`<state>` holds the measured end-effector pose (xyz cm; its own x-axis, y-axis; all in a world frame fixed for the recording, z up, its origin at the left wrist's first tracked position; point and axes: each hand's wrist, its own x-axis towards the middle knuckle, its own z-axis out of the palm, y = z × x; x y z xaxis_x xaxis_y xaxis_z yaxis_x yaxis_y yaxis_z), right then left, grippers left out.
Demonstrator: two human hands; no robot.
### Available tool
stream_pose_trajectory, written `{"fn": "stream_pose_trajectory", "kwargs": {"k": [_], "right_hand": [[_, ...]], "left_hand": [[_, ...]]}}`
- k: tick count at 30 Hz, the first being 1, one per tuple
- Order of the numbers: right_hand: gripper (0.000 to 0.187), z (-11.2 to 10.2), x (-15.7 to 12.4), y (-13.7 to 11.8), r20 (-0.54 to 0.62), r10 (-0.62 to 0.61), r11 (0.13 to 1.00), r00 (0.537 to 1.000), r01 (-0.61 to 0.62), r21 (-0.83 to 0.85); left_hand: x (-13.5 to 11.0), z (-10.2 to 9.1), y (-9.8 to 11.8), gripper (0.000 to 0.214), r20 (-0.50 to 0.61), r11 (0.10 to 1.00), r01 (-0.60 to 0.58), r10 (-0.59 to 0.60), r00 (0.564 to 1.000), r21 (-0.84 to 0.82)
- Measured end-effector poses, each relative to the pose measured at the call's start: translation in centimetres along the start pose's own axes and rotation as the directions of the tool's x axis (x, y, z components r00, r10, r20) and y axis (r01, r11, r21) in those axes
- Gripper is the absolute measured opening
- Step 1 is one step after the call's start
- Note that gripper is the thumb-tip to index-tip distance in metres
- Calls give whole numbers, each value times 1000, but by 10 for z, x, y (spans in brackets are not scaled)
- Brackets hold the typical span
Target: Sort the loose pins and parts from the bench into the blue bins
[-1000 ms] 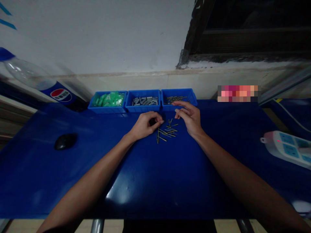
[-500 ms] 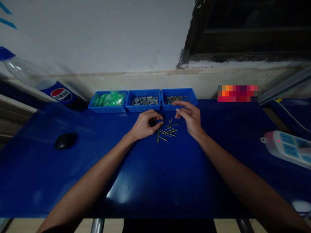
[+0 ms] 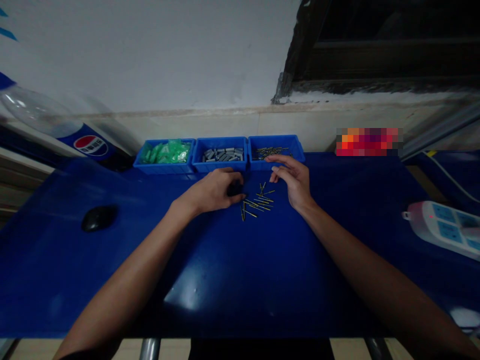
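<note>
A loose heap of thin brass-coloured pins lies on the blue tabletop between my hands. On the heap's left, my left hand rests with thumb and fingers curved apart, nothing visible between them. My right hand hovers on the right of the pins, its fingers apart and empty, in front of the right blue bin, which holds more such pins. The middle blue bin contains short grey metal pieces. Green plastic packets fill the left blue bin.
A black computer mouse sits at left, with a large cola bottle behind it. A white power strip lies at the right. Along the back, the wall rises behind the bins.
My left hand has shifted slightly left, away from the pins. My right hand stays nearly where it was, and the pins look unmoved.
</note>
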<state>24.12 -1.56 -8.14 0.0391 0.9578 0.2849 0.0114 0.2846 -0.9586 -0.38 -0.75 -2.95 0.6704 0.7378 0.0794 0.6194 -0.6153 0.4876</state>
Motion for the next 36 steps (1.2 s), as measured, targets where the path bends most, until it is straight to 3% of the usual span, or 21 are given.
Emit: {"fn": "stream_pose_trajectory", "kwargs": {"k": [4, 12, 17, 22, 27, 36], "right_hand": [[25, 0, 0, 1, 2, -16, 1000, 1000, 16, 16], [24, 1, -2, -3, 24, -58, 998, 998, 57, 27], [23, 2, -2, -5, 18, -33, 999, 999, 33, 19], [20, 4, -2, -9, 16, -23, 999, 1000, 22, 47], [21, 4, -2, -10, 15, -5, 999, 1000, 5, 36], [18, 3, -2, -6, 24, -11, 999, 1000, 10, 53]], "left_hand": [[-3, -7, -3, 21, 89, 998, -26, 31, 996, -60], [0, 1, 0, 26, 70, 999, -34, 33, 997, 12], [-5, -9, 0, 10, 59, 1000, -29, 29, 998, 7], [-10, -14, -6, 23, 191, 997, 11, 4, 981, -74], [-10, -16, -11, 20, 173, 984, 27, 4, 985, -175], [-17, -17, 2, 32, 327, 988, 129, -93, 941, -89]]}}
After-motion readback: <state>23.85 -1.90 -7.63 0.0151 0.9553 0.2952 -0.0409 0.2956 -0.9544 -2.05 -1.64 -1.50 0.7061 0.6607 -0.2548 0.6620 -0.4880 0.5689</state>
